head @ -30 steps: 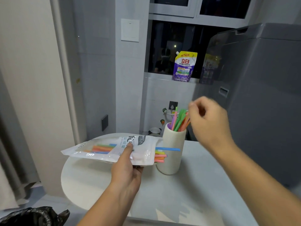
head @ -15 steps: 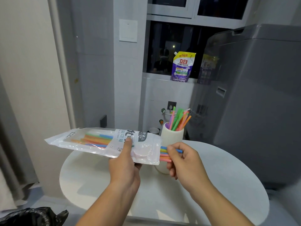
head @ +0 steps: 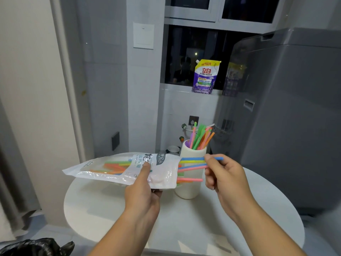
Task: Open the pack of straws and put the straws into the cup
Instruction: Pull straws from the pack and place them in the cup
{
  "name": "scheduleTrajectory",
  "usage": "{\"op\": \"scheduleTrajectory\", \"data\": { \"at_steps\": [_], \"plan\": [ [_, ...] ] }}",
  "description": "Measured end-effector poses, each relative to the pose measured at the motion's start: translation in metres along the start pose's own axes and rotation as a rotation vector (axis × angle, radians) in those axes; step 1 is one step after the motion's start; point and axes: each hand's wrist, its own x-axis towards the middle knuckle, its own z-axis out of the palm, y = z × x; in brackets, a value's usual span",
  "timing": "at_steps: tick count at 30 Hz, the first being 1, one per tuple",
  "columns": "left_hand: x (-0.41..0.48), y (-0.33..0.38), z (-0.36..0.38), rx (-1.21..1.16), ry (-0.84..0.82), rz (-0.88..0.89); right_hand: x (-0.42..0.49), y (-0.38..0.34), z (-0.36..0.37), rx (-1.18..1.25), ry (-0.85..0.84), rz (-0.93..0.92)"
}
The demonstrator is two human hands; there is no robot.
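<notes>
My left hand [head: 144, 193] holds the clear plastic pack of straws [head: 118, 169] level above the table, its open end pointing right. Several coloured straws [head: 190, 166] stick out of that end. My right hand [head: 223, 174] pinches a few of them, blue, yellow and pink, partly drawn out of the pack. Behind them stands the white cup [head: 190, 189] on the round white table [head: 212, 224], with several straws upright in the cup [head: 201, 137]. The pack hides the cup's lower left side.
A grey washing machine [head: 287, 117] stands close on the right. A purple detergent pouch [head: 204, 77] sits on the window sill behind. A black rubbish bag [head: 35, 246] lies at the lower left, and a curtain hangs at the left edge.
My right hand came down from above the cup to the pack's open end, took hold of a few straws and has drawn them rightward. The pack has lifted slightly.
</notes>
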Motion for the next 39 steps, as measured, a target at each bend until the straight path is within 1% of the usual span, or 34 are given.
{"op": "scheduleTrajectory", "data": {
  "at_steps": [2, 4, 7, 9, 14, 17, 22, 24, 31, 39],
  "plan": [
    [-0.001, -0.002, 0.000, -0.002, 0.008, -0.007, 0.001, 0.000, 0.003, 0.141, 0.001, 0.057],
    [-0.001, -0.003, 0.000, -0.001, 0.019, -0.006, 0.002, 0.001, 0.005, 0.200, -0.017, 0.080],
    [0.000, -0.005, 0.000, -0.001, 0.027, -0.004, 0.001, 0.008, 0.008, 0.167, -0.033, 0.056],
    [0.000, -0.007, 0.001, -0.007, 0.015, -0.005, -0.001, 0.014, 0.013, 0.160, -0.012, 0.053],
    [0.000, -0.010, 0.001, -0.005, 0.019, -0.018, -0.001, 0.018, 0.020, 0.218, 0.024, 0.095],
    [0.001, -0.009, 0.000, -0.018, 0.024, -0.019, 0.001, 0.017, 0.018, 0.182, 0.048, 0.043],
    [0.007, -0.001, -0.001, -0.058, 0.045, -0.044, 0.005, 0.005, 0.010, 0.244, 0.061, -0.065],
    [0.009, 0.002, -0.001, -0.071, 0.055, -0.050, 0.007, -0.001, 0.005, 0.197, 0.068, -0.130],
    [0.017, 0.006, -0.004, -0.160, 0.110, -0.061, 0.011, -0.037, -0.015, -0.096, 0.120, -0.328],
    [0.026, 0.006, -0.005, -0.268, 0.136, -0.090, 0.019, -0.083, -0.032, -0.180, 0.126, -0.431]
  ]
}}
